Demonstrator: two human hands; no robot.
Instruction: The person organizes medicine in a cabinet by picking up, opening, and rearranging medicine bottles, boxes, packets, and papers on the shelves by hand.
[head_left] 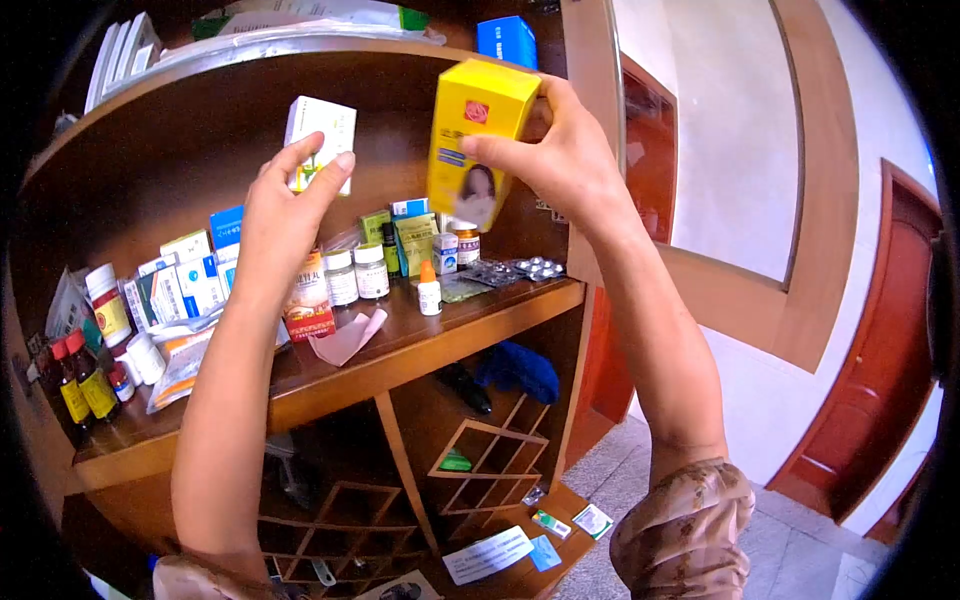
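My right hand [570, 150] grips a tall yellow box [478, 125] with a picture printed low on its front, thumb on the front face and fingers behind. The box is raised above the right part of the wooden shelf [440, 335]. To the left, my left hand [280, 205] pinches a small white carton [328, 122] with green and yellow marks. Below the hands stand two white pill bottles [371, 272], a dropper bottle [429, 292] with an orange cap, and a red and orange box [308, 300] partly covered by my left forearm.
Brown bottles [95, 380] and several cartons [200, 285] crowd the shelf's left side. Blister packs [540, 268] lie near its right end. A blue box [507, 42] rests on the upper shelf. Lower down are lattice racks [490, 460] and a paper sheet [488, 556].
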